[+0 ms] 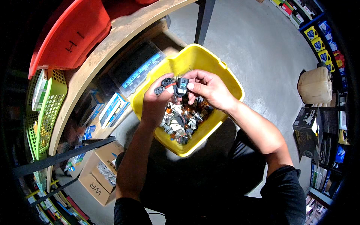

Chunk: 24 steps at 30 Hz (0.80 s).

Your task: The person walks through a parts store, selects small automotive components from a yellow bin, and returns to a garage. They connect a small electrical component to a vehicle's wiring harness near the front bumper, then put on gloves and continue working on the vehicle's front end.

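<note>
A yellow plastic bin (228,80) stands in front of me, with many small bulbs (175,123) heaped in it, some with pale, dark or orange parts. Over the bin, my left hand (152,107) is closed around car bulbs (167,81) with black plastic bases; two oval plug ends face up, and an orange ring shows by the thumb. My right hand (213,90) pinches another black bulb base (183,83), marked with a small teal and white patch, between thumb and fingers. It touches the left hand's pieces. The glass ends are mostly hidden by my fingers.
Left of the bin runs a wooden shelf (80,80) carrying a red tub (71,37) and a green basket (48,112). Below are a clear organizer case (137,67) and a cardboard box (98,176). A beige jug (315,85) and black box (307,129) stand right.
</note>
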Each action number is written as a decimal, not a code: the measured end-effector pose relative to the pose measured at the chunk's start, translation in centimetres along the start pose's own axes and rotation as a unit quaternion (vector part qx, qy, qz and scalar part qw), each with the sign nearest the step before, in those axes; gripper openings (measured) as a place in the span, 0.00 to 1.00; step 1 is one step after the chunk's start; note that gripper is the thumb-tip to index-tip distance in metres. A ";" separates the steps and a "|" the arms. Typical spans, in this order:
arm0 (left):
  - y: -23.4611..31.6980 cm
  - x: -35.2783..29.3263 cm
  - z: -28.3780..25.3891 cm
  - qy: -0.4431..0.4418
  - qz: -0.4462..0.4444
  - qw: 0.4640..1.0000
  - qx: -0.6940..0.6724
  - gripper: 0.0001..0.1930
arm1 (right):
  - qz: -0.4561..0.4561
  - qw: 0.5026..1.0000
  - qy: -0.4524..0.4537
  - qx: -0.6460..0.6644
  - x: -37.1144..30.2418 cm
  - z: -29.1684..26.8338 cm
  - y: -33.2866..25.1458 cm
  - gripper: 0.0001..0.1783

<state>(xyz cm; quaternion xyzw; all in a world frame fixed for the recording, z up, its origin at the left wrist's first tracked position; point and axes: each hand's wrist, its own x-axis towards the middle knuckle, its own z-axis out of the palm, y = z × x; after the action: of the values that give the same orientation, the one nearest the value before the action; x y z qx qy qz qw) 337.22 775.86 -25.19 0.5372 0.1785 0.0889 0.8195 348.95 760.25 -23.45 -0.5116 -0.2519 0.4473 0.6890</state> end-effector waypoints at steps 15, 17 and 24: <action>-0.6 0.2 -0.4 -0.030 0.027 0.997 -0.063 0.25 | -0.047 0.997 -0.027 -0.047 -0.7 1.8 -0.1 0.15; -0.4 0.2 0.3 -0.004 0.017 0.997 -0.076 0.24 | -0.094 0.986 0.000 -0.134 -0.9 1.7 0.8 0.14; -1.4 -0.2 1.1 -0.003 -0.005 0.988 -0.152 0.18 | -0.274 0.830 0.082 -0.478 -1.1 3.0 0.6 0.18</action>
<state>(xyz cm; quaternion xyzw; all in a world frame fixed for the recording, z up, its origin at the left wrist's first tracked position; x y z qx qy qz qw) 337.43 774.29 -26.07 0.4057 0.1630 0.1094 0.8927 345.81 760.77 -22.81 -0.7218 -0.5069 0.0199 0.4707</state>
